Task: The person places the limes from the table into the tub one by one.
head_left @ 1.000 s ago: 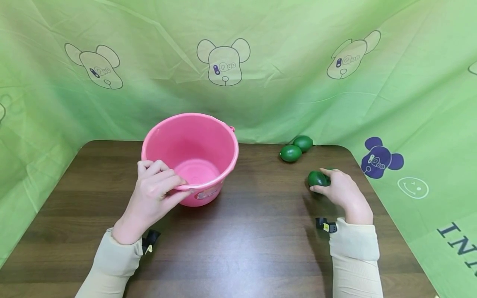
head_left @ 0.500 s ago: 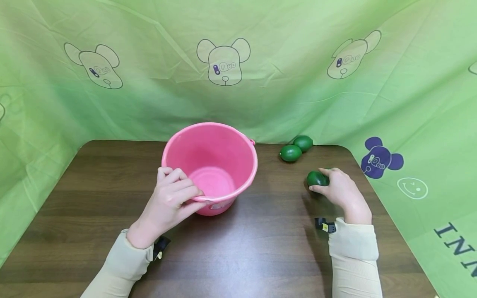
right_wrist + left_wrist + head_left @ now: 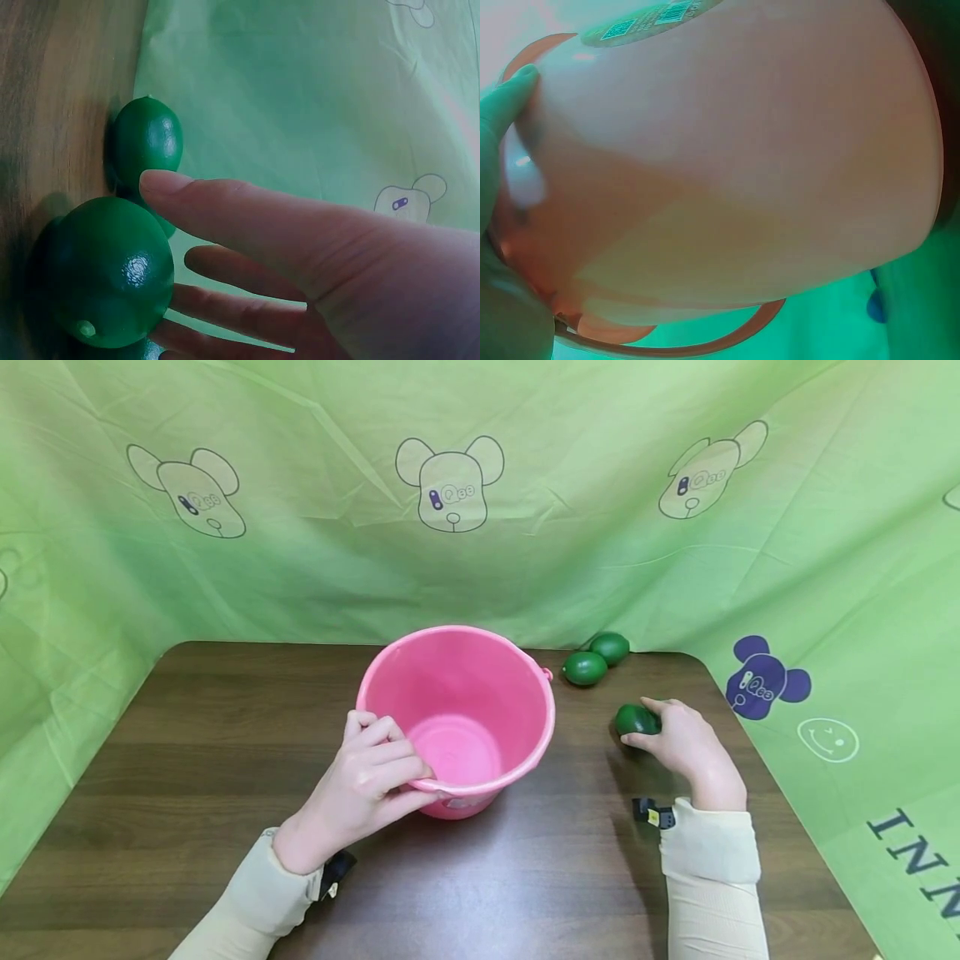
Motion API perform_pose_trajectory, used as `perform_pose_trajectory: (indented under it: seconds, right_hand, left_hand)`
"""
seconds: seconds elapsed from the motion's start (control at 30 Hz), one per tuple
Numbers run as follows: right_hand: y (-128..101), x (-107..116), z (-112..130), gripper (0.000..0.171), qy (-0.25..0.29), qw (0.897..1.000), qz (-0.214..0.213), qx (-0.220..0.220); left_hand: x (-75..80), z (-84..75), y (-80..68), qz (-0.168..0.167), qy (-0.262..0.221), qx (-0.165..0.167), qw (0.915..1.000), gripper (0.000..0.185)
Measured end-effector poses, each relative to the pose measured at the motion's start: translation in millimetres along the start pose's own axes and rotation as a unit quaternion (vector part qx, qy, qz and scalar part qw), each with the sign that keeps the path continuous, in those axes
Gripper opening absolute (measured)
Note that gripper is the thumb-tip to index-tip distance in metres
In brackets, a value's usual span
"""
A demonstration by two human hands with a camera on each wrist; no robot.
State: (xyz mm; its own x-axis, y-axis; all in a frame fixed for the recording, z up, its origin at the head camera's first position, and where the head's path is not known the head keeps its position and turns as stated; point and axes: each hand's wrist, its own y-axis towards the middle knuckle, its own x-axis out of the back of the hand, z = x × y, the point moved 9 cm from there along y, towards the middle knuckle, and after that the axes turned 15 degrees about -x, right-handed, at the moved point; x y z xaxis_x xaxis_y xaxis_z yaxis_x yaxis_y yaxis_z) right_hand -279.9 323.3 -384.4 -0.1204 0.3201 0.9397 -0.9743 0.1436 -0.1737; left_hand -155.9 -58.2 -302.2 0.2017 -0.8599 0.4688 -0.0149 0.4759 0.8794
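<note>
Left hand (image 3: 367,781) pinches the smooth round pink plastic bucket (image 3: 457,718) rim; right hand (image 3: 678,743) cups a glossy oval lime (image 3: 636,719).

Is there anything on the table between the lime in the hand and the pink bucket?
Nothing visible. Only bare table lies between the lime held by the right hand and the pink bucket. The two other limes sit farther back, off to the side.

Left grip (image 3: 375,768) curled — right grip (image 3: 678,743) cupped.

Bright, even light; green-tinted wrist views
</note>
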Motion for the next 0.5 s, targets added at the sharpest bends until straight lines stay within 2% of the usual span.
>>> perform_pose_trajectory:
  seconds: [0.5]
  right_hand:
    - [1.1,-0.7,-1.4,0.077,-0.005,1.0,0.009,-0.008]
  left_hand:
    - [-8.9,-6.9,2.5,0.023,-0.024,-0.021,0.9992,0.024]
